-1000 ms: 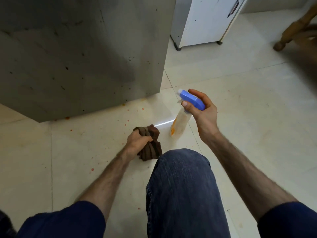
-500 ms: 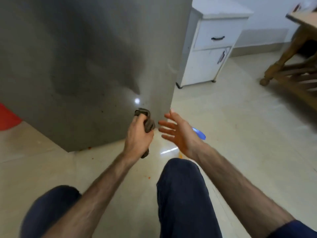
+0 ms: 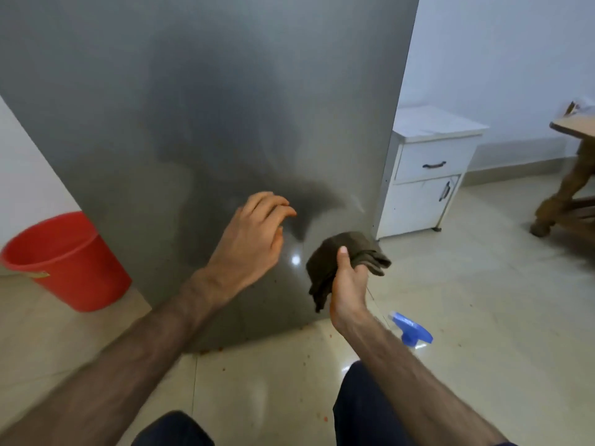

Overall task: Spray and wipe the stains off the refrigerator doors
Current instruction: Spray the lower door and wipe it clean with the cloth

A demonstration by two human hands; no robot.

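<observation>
The grey steel refrigerator door (image 3: 206,101) fills the upper left, with small dark specks near its lower edge. My right hand (image 3: 349,284) grips a folded brown cloth (image 3: 346,252) just in front of the door's lower right corner. My left hand (image 3: 254,239) hovers close to the door to the left of the cloth, fingers loosely curved and holding nothing. The spray bottle (image 3: 410,329) with its blue head stands on the floor behind my right forearm; its body is hidden.
A red bucket (image 3: 64,259) stands on the floor left of the fridge. A white cabinet (image 3: 425,175) sits right of it, and a wooden table leg (image 3: 566,194) is at the far right. Orange specks dot the tiles (image 3: 483,300). My knees are at the bottom.
The spray bottle was set down on the floor. The cloth passed from my left hand to my right. My left hand moved up toward the door, and the view tilted up.
</observation>
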